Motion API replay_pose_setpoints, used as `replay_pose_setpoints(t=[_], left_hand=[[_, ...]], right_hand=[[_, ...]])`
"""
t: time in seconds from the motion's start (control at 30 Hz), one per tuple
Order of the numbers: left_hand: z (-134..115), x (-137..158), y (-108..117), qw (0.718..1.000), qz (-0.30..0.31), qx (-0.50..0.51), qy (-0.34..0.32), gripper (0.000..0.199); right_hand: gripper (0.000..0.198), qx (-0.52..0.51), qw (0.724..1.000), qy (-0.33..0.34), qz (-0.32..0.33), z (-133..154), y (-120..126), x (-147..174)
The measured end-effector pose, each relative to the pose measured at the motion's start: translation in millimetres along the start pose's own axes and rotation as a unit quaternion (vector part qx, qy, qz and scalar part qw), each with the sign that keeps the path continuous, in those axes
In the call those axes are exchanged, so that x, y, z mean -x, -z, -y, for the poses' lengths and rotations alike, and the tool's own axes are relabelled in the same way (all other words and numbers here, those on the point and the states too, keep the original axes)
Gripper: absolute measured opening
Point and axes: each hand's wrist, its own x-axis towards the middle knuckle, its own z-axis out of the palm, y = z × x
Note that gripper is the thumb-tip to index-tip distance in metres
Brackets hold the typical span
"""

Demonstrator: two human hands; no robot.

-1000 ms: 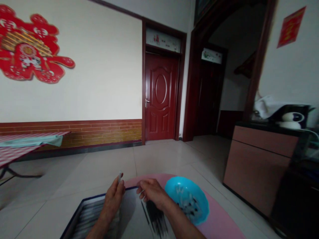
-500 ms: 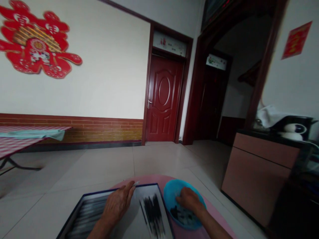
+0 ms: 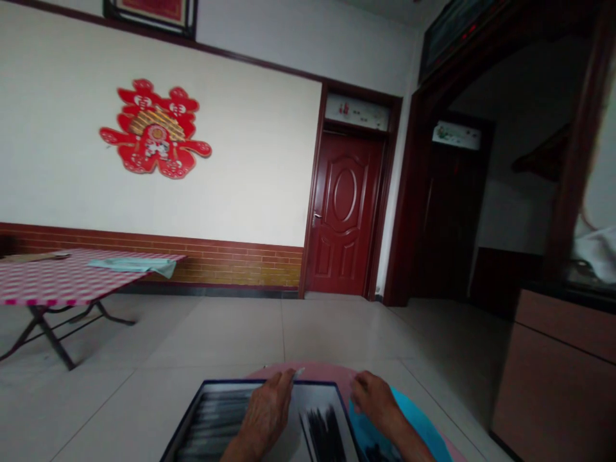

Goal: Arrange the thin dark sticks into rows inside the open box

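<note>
My left hand is over the middle of a shallow white tray with a dark blue rim. Its thumb and fingers pinch a small whitish, translucent piece by the far rim. In the tray, rows of thin dark sticks lie to the left, and a bundle of dark slender sticks lies to the right; their kind is unclear. My right hand is closed above the near-left side of a blue basin. Whatever its fingertips hold is hidden. Small dark pieces lie inside the basin.
Tray and basin rest on a round pink table. A folding table with a checked cloth stands left. A brown cabinet is at the right. Beyond the tiled floor is a red door.
My right hand has come up out of the basin and closer to my left hand. My left hand keeps its pinch over the tray. The view has turned left and tilted up somewhat.
</note>
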Motion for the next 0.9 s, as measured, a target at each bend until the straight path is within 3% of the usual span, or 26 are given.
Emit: replay_pose_setpoints(t=[0.07,0.17,0.3,0.37,0.47,0.6,0.9], left_hand=[[1,1,0,1.0,-0.013,0.0,0.0,0.038],[3,3,-1,1.0,-0.031,-0.001,-0.006,0.039],[4,3,1,1.0,-0.018,-0.012,0.004,0.045],[1,2,4,0.999,0.024,-0.014,0.016,0.049],[-6,-2,13,0.995,0.089,-0.013,0.029,0.053],[-10,-3,21,0.991,0.123,-0.005,0.044,0.053],[-7,0,17,0.99,0.133,-0.022,0.041,0.051]], right_hand=[[0.024,-0.182,0.982,-0.023,0.049,32,-16,-2],[0.036,-0.407,0.901,-0.14,0.055,68,-47,2],[0.039,-0.594,0.769,-0.233,0.042,72,-88,10],[0.036,-0.632,0.735,-0.242,0.041,63,-100,11],[0.037,-0.642,0.725,-0.247,0.025,54,-105,11],[0.037,-0.64,0.73,-0.238,0.029,59,-99,11],[0.03,-0.586,0.785,-0.197,0.05,68,-88,17]])
